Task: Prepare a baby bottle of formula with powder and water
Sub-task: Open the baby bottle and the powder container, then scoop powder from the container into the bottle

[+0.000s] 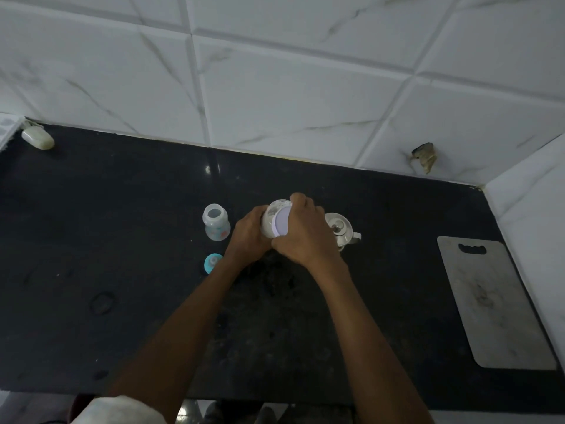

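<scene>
A clear jar of white powder (pixel 270 220) with a pale purple lid (pixel 282 221) sits at the middle of the black counter (pixel 122 240). My left hand (pixel 249 235) grips the jar's body from the left. My right hand (pixel 305 232) is wrapped over the lid from the right. An open baby bottle (pixel 216 222) with no teat stands upright just left of my left hand. Its blue teat cap (pixel 212 262) lies on the counter in front of the bottle. A steel kettle (pixel 341 231) with its lid on stands right behind my right hand.
A grey cutting board (pixel 492 301) lies at the right end of the counter by the tiled side wall. A small white object (pixel 38 137) rests at the far left corner. White marble tiles back the counter. The front edge runs along the bottom.
</scene>
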The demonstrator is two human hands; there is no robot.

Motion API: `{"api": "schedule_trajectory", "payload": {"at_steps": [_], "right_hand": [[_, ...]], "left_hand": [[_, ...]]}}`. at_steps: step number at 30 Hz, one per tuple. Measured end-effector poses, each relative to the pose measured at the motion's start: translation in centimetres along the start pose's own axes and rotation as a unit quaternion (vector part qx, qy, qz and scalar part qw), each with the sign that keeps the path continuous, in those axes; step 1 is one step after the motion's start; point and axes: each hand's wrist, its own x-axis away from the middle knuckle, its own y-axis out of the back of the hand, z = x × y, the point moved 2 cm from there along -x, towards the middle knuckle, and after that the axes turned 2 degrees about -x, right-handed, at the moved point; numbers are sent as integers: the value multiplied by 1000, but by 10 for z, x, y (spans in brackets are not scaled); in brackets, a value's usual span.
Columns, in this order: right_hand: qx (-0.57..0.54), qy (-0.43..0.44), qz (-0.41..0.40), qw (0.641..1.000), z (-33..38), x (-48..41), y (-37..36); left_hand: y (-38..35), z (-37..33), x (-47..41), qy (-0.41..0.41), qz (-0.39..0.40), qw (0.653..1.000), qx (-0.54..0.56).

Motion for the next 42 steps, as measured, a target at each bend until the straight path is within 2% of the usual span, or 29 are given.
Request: {"api": "schedule_trajectory", "payload": {"at_steps": [8,13,18,31,33,36,39,42], "right_hand": [[-48,-52,3,997,-8,46,-41],[-33,-83,14,996,-13,53,-65],[-17,-88,41,995,-18,48,-87],[2,-78,39,996,-25,46,-112],[27,-83,11,996,-25,45,-98],[37,-101,-92,990,-20,38,-63],[34,-52,-185,981,-13,22,-30],[68,4,-172,983,-10,-5,-13]], "left_hand": [[8,-7,-6,4,21,1000,-19],[8,-7,-5,1,29,999,-29],[8,-6,-6,-5,22,999,-37],[6,-1,-4,-14,10,1000,-26],[5,-2,-4,-11,11,999,-32],[5,-4,-4,-10,9,999,-37],[4,-6,-3,-10,7,999,-34],[4,-8,-3,-8,19,999,-38]]}}
